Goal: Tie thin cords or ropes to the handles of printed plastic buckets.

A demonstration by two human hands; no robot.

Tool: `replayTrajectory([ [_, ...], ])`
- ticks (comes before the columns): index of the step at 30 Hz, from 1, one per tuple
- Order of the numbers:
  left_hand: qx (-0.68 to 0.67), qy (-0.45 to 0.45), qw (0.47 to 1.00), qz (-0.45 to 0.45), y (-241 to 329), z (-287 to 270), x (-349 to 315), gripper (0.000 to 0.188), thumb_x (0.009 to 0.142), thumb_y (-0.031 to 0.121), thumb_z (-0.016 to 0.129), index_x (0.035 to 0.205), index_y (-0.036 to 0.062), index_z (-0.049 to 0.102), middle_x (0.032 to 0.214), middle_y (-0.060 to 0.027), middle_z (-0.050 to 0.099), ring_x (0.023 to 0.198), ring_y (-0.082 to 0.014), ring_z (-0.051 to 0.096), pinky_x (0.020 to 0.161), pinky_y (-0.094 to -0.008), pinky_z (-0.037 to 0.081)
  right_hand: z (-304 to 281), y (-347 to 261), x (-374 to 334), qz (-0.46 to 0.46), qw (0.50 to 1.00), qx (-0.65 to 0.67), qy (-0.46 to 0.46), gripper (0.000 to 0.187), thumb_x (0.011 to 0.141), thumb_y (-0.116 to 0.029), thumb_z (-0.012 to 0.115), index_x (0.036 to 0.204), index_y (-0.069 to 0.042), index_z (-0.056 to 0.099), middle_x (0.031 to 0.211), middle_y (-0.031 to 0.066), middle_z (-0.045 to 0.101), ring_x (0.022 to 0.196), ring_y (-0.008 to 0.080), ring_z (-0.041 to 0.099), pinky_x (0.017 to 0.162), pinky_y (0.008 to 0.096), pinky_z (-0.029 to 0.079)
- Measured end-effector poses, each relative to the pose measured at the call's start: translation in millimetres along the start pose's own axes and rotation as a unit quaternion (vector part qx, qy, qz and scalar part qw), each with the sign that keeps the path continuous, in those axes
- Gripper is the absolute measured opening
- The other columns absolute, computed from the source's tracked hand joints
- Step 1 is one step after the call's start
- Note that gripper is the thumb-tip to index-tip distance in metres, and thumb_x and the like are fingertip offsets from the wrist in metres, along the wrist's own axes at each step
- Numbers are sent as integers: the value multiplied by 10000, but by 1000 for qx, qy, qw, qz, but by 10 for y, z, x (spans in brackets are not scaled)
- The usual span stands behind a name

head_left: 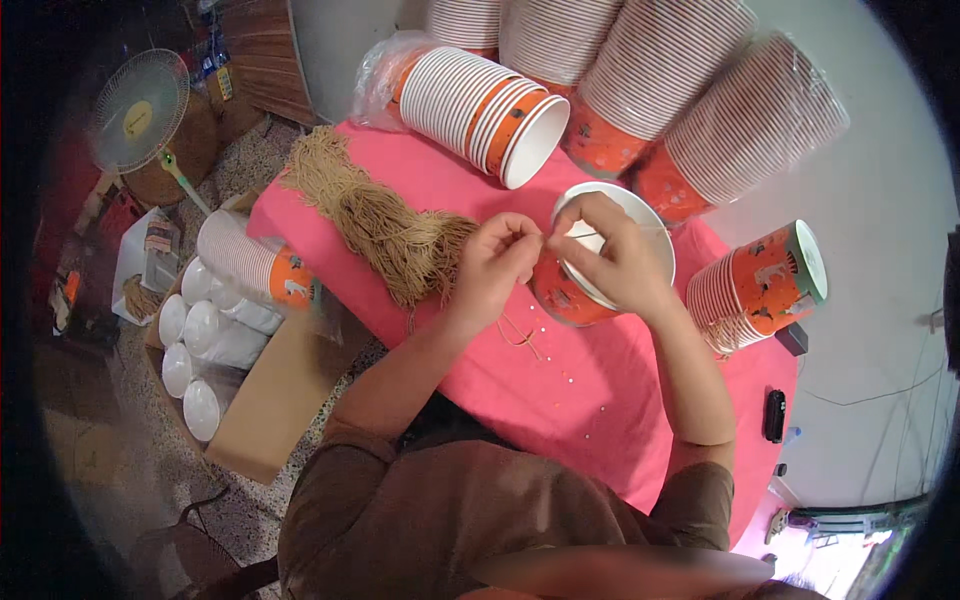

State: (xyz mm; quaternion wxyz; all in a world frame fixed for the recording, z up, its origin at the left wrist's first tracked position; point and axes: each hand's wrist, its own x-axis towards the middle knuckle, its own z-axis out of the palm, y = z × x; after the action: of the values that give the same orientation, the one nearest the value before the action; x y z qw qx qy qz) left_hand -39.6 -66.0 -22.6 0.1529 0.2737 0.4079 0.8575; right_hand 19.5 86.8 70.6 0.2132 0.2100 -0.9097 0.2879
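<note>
My left hand (497, 262) is closed in a pinch, its fingertips almost meeting those of my right hand (618, 252). A thin cord seems to run between the pinched fingers of both hands, though most of it is hidden. Under my right hand stands an orange paper bucket (568, 298) with a white rim and white inside, partly covered by the hand. Just below my left hand lies a loose loop of tan cord (522, 338). A thick bundle of tan cords (395, 235) spreads across the pink cloth to the left.
Stacked orange-and-white buckets lie (480, 115) and stand (660, 75) along the back. Another stack (765, 275) with cords sits at right. Small white bits dot the pink tablecloth (520, 405). On the floor at left are a carton (275, 395) of wrapped buckets and a fan (140, 115).
</note>
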Motion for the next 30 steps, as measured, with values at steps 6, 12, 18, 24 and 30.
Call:
replayTrajectory([
  [6, -132, -39, 981, -135, 37, -34, 11, 59, 911, 127, 560, 897, 70, 554, 691, 52, 467, 561, -34, 403, 487, -185, 313, 19, -84, -46, 46, 994, 87, -39, 132, 800, 15, 627, 909, -3, 555, 847, 71, 592, 808, 190, 588, 752, 300, 463],
  [12, -236, -70, 945, -214, 40, -27, 19, 80, 916, 165, 565, 904, 86, 569, 694, 46, 480, 558, -45, 412, 491, -194, 314, 11, -64, -88, 24, 997, 73, -17, 112, 796, 40, 600, 900, -1, 590, 834, 71, 608, 776, 173, 595, 719, 294, 469],
  [18, -199, -32, 961, -190, 58, 3, -19, 66, 909, 143, 591, 923, 78, 596, 698, 34, 505, 570, -48, 433, 497, -201, 326, 16, -81, -106, 60, 995, 74, -13, 84, 816, 2, 630, 897, -6, 610, 800, 36, 612, 722, 118, 572, 639, 245, 447],
  [24, -152, -30, 976, -153, 67, 28, -25, 67, 906, 128, 597, 933, 66, 589, 693, 39, 490, 567, -45, 422, 488, -203, 319, 45, -72, -100, 90, 992, 86, 2, 78, 832, -13, 592, 900, 15, 566, 772, 121, 605, 655, 216, 593, 583, 311, 460],
  [30, -113, -44, 980, -156, 75, 44, -10, 84, 911, 130, 593, 946, 55, 578, 706, 50, 476, 556, -32, 380, 480, -200, 301, 47, -40, -105, 95, 991, 90, -8, 82, 878, -34, 546, 933, 20, 516, 772, 156, 600, 688, 296, 603, 636, 357, 466],
])
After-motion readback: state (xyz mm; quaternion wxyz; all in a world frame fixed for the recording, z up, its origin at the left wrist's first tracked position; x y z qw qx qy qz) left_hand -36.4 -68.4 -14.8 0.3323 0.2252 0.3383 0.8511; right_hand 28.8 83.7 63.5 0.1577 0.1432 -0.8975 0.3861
